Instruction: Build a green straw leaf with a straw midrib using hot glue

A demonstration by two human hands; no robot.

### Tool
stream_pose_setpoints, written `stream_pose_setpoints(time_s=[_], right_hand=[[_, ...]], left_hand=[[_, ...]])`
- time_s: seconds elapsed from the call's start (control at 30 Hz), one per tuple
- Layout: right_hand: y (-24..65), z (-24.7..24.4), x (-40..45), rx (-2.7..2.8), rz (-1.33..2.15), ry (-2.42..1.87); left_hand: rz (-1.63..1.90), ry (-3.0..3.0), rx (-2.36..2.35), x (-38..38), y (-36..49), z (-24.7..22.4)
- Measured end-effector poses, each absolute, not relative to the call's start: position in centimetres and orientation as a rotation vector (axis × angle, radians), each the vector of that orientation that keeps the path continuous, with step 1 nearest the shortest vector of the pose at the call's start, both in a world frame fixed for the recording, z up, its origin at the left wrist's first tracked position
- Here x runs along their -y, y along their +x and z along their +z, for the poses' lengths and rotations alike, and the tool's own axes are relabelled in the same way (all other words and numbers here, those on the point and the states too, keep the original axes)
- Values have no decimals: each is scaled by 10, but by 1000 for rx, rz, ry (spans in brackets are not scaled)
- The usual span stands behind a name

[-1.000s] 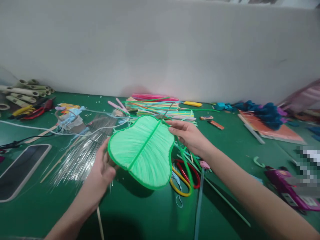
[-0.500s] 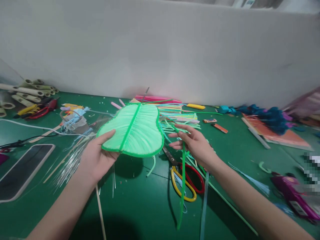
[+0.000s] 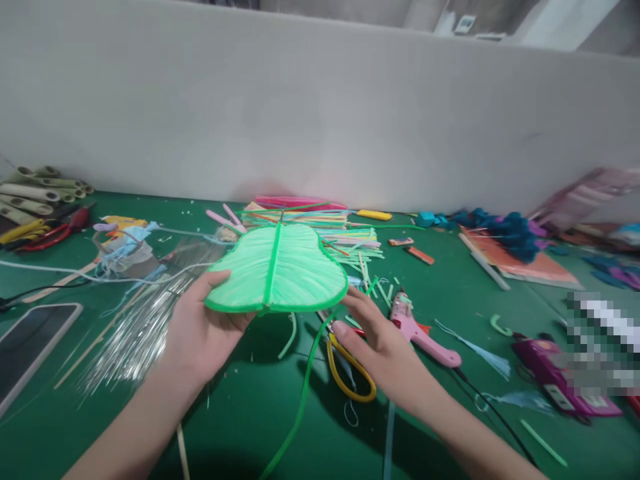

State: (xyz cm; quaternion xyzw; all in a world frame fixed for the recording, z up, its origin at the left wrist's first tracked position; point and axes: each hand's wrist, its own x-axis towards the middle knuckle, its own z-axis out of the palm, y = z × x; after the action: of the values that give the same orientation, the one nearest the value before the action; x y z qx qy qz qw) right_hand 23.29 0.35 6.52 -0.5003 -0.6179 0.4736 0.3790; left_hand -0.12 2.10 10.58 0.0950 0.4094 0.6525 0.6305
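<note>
My left hand (image 3: pixel 200 330) grips a light green leaf (image 3: pixel 295 270) by its near left edge, thumb on top and fingers underneath. The leaf has a brighter green rim and midrib and is held above the table. At its right edge is my right hand (image 3: pixel 383 340), its index finger partly hidden by the rim and its thumb lower down. A long green pipe cleaner (image 3: pixel 304 393) runs from the fingers of that hand, by the leaf's edge, down toward me. Scissors with a yellow handle (image 3: pixel 350 383) lie below, partly covered by my right hand.
A pink glue gun (image 3: pixel 425 341) lies right of my right hand. Pastel pipe cleaners (image 3: pixel 357 237) are piled behind the leaf. Silvery wires (image 3: pixel 130 340) and a phone (image 3: pixel 37 353) lie left, with bamboo pieces (image 3: pixel 35 190) farther back. A purple tool (image 3: pixel 555 387) is at right.
My right hand has come down and inward to the leaf's right edge. The pipe cleaner, which hung straight, now curves left. The leaf is tilted flatter, and the pink glue gun has come into sight.
</note>
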Motion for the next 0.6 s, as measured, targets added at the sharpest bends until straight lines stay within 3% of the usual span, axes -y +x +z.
stream_pose_setpoints(time_s=[0.17,0.6], right_hand=[[224,89,-5,1148,1677,-1029],[236,99,-14,1453,1577,-991]], left_hand=[[1394,281,-964,-22,7,97],[1072,221,-1178,-30,-4,78]])
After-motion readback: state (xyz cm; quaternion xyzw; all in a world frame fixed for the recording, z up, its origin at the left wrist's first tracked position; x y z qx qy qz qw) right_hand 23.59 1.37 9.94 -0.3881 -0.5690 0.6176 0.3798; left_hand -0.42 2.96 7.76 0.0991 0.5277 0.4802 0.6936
